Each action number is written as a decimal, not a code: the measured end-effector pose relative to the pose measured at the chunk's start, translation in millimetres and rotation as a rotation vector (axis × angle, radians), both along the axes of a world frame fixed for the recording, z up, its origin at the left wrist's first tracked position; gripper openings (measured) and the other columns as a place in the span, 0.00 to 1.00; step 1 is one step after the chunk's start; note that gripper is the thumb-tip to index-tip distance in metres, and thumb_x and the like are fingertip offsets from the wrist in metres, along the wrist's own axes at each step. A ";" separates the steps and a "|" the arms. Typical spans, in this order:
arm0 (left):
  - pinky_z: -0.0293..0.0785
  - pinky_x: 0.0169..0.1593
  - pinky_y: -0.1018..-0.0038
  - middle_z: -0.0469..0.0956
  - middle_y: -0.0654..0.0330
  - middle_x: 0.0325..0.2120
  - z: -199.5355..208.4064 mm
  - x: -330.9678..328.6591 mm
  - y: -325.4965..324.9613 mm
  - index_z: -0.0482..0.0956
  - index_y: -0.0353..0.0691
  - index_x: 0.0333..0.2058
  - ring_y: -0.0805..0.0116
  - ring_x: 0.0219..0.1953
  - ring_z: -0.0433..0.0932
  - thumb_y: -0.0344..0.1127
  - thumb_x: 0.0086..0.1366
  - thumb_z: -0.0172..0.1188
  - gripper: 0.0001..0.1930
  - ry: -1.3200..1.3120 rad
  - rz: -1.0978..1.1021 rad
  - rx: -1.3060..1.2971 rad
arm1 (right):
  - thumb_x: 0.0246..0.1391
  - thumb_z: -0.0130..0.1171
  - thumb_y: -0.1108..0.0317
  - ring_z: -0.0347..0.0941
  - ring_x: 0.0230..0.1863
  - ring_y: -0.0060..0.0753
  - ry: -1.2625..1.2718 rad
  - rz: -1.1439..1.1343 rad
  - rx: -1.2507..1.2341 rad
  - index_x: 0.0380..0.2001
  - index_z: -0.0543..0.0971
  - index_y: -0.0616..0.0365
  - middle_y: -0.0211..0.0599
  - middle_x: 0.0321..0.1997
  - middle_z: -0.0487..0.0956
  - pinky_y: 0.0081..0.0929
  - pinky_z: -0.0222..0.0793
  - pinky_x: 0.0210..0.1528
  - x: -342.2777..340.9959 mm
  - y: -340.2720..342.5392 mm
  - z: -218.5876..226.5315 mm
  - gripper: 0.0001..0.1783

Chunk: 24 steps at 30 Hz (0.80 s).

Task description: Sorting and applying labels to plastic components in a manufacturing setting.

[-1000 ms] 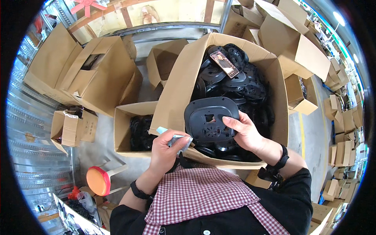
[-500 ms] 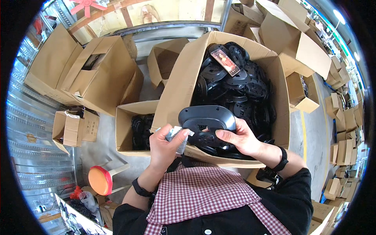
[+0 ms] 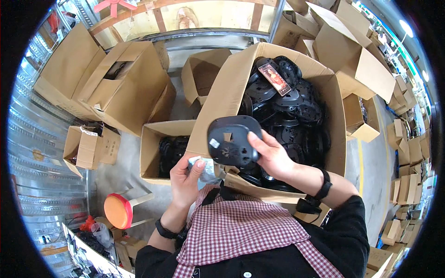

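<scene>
You wear a black short-sleeved top (image 3: 346, 224) with a round white button (image 3: 247, 274) — over it, a dark-red-and-white checked apron (image 3: 245, 227) with matching straps (image 3: 320, 257) — plus black bands (image 3: 325, 184) around both wrists.

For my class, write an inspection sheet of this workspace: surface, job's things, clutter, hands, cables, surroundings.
Surface: large open carton holding many black plastic parts; grey floor.
Job's things: black panel with small white label; pale sheet.
Clutter: phone lying on the parts.
Hands: right hand grips the panel; left hand pinches the sheet.
Cables: none clearly identifiable.
Surroundings: other cartons, orange-topped stool, corrugated metal wall.
</scene>
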<state>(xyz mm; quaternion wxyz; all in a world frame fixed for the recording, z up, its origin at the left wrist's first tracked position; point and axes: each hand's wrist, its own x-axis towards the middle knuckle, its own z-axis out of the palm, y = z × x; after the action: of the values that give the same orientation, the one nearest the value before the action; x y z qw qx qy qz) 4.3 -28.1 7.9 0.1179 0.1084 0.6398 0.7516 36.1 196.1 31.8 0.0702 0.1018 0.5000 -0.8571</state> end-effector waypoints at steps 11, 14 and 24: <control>0.67 0.35 0.85 0.76 0.70 0.28 -9.9 -1.3 -11.6 0.77 0.34 0.35 0.85 0.31 0.69 0.36 0.68 0.57 0.10 -0.054 0.023 -0.048 | 0.52 0.63 0.61 0.70 0.54 0.49 0.421 0.513 1.375 0.47 0.77 0.57 0.44 0.50 0.74 0.40 0.68 0.56 -36.5 87.6 -43.4 0.21; 0.68 0.36 0.84 0.77 0.69 0.29 -12.5 -0.7 -2.7 0.78 0.33 0.36 0.85 0.30 0.70 0.36 0.69 0.56 0.10 -0.112 -0.028 -0.009 | 0.49 0.64 0.53 0.75 0.45 0.46 0.330 0.797 1.779 0.39 0.80 0.57 0.44 0.39 0.78 0.41 0.73 0.47 -7.0 111.0 -87.0 0.20; 0.76 0.38 0.81 0.80 0.63 0.32 0.5 -3.4 28.7 0.78 0.32 0.40 0.79 0.32 0.77 0.31 0.63 0.63 0.09 -0.131 -0.182 0.023 | 0.55 0.54 0.41 0.79 0.39 0.50 0.172 1.350 1.710 0.55 0.70 0.43 0.43 0.35 0.82 0.44 0.75 0.38 14.0 91.0 -145.2 0.29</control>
<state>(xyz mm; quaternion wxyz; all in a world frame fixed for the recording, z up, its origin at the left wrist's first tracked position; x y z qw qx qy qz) 0.9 0.6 8.5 0.2260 0.1183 0.6095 0.7507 50.0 287.1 -113.4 0.3967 -0.2386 0.8863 -0.0155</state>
